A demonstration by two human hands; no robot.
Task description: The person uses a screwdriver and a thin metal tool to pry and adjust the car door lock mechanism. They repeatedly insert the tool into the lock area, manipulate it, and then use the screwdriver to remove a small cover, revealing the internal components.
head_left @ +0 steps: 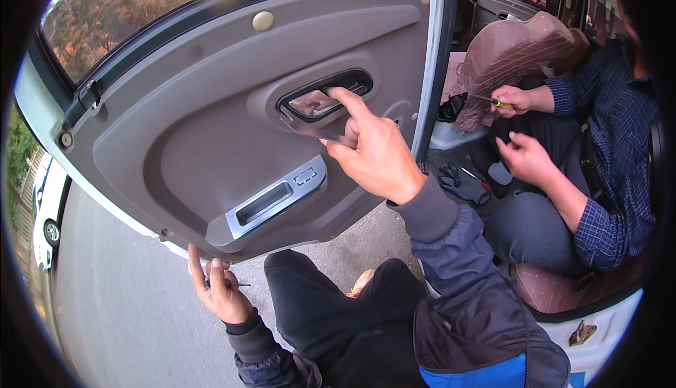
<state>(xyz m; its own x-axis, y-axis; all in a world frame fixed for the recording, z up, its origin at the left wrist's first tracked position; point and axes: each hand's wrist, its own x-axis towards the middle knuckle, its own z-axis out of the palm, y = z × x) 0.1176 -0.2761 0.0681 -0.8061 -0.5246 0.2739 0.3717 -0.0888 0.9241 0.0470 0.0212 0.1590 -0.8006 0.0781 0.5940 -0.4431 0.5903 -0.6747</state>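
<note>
A grey-brown car door panel (pixel 204 117) stands in front of me. My right hand (pixel 377 152) reaches to the inside door handle (pixel 313 103), its index fingertip touching the recess by the shiny lever. Between that hand's thumb and curled fingers is a thin, flat grey strip (pixel 310 129), blurred and lying just under the handle's black surround. Low at the panel's bottom corner, my left hand (pixel 224 296) has its index finger up against the door edge. The other fingers curl round a small dark thing with a thin tip (pixel 244 285), mostly hidden.
A silver armrest switch plate (pixel 278 198) sits below the handle. At right, a seated co-worker (pixel 605 148) holds a yellow-handled screwdriver (pixel 503 104). Gloves (pixel 461 185) lie on the vehicle floor beside a brown quilted seat (pixel 517 50). A white car (pixel 49 212) is parked far left.
</note>
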